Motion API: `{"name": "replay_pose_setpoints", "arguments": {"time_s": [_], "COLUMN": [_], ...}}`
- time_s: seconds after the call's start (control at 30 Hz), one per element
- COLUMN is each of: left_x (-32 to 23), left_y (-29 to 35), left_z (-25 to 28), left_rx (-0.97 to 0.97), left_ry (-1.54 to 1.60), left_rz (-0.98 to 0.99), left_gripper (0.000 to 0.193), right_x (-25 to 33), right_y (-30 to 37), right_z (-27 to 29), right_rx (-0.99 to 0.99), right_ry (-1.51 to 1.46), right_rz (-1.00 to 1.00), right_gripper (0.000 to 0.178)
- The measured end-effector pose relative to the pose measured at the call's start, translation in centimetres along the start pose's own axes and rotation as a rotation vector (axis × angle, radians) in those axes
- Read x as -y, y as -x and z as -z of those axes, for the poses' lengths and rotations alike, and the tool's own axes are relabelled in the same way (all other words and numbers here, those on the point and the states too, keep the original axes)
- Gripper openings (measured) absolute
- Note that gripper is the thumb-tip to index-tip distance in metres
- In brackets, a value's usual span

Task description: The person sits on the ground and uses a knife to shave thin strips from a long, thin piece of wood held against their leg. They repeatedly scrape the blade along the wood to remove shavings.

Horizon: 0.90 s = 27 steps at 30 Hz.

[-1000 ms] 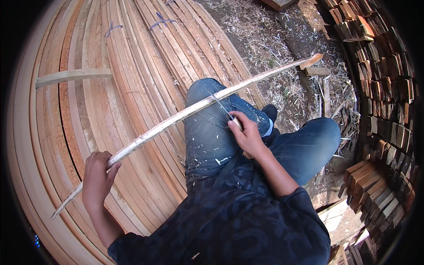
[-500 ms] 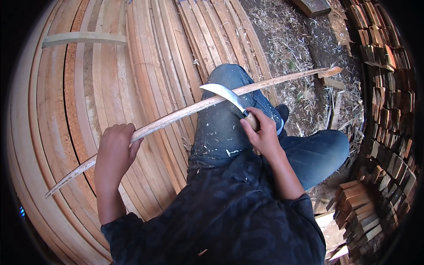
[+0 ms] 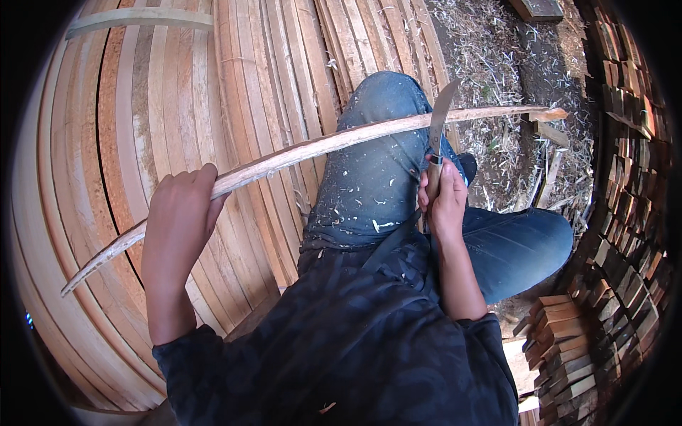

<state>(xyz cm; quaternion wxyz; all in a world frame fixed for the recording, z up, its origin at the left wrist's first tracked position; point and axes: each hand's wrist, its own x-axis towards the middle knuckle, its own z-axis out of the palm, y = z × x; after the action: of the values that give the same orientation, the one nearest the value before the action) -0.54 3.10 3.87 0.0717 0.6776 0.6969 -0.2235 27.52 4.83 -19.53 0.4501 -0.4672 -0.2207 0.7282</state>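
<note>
A long, slightly curved peeled wooden stick (image 3: 305,150) lies across my raised knee, from the boards at left to over the ground at right. My left hand (image 3: 183,209) is wrapped round it left of the knee. My right hand (image 3: 445,195) grips the handle of a curved-blade knife (image 3: 439,117), whose blade points up and away from me. In the picture the blade crosses in front of the stick just right of the knee; whether it touches the wood I cannot tell. Pale wood shavings dot my jeans (image 3: 380,163).
Long planks (image 3: 177,106) lie side by side under and left of me, with a crosspiece (image 3: 142,18) over them. Shavings cover the ground (image 3: 490,78) at right. Stacked wood pieces (image 3: 632,213) line the right edge, with a smaller pile (image 3: 565,341) at lower right.
The knife has swung from pointing left to pointing up and away, and my right hand has shifted right along the stick. The stick's middle has risen slightly in view; my left hand still holds it.
</note>
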Motion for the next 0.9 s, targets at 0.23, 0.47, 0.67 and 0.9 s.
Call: {"name": "replay_pose_setpoints", "arguments": {"time_s": [0.23,0.47,0.67,0.9], "left_x": [-0.6,-1.3,-1.4,-1.4], "left_y": [0.2,0.8,1.0,1.1], "left_z": [-0.3,-0.3,0.2,-0.6], "left_rx": [-0.09,-0.088,-0.081,0.003], "left_ry": [-0.064,-0.047,-0.11,-0.08], "left_rz": [-0.003,0.063,0.015,0.087], "left_gripper": [0.016,0.018,0.022,0.025], "right_x": [-0.3,1.7,0.8,-1.5], "right_y": [1.4,-0.5,0.6,1.3], "right_z": [0.6,1.9,1.2,0.6], "right_rx": [0.243,0.155,0.259,0.342], "right_ry": [-0.012,0.296,0.478,0.635], "right_rz": [-0.17,0.004,-0.134,-0.038], "right_gripper": [0.028,0.021,0.013,0.016]}}
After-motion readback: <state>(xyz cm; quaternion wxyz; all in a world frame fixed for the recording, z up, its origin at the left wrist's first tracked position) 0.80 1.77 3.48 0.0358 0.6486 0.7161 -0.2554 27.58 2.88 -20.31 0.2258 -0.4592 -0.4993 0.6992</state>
